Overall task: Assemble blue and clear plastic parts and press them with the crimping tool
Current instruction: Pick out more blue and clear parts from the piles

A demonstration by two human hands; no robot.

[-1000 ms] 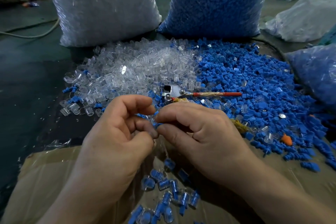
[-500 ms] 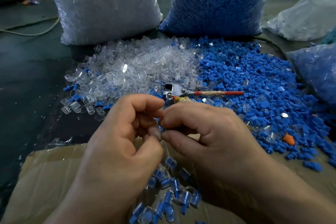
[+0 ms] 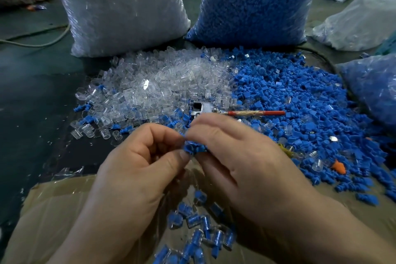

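My left hand (image 3: 137, 169) and my right hand (image 3: 240, 156) meet at the middle, fingertips together. Between them both pinch a small blue plastic part (image 3: 192, 148); any clear part there is hidden by the fingers. Just beyond the hands lies the crimping tool (image 3: 216, 110), metal head to the left, red handle pointing right. A heap of clear parts (image 3: 162, 85) spreads behind on the left and a heap of blue parts (image 3: 300, 103) on the right. Several assembled blue-and-clear pieces (image 3: 199, 227) lie below my hands on a cardboard sheet (image 3: 49, 210).
Two tall plastic sacks stand at the back, one of clear parts (image 3: 120, 4) and one of blue parts (image 3: 255, 0). Another blue-filled bag (image 3: 372, 85) sits at the right edge. An orange bit (image 3: 339, 166) lies among blue parts. A cable (image 3: 36, 44) runs across the dark floor.
Both hands stayed together and shifted slightly. A blue part now shows between the fingertips where little of it showed before.
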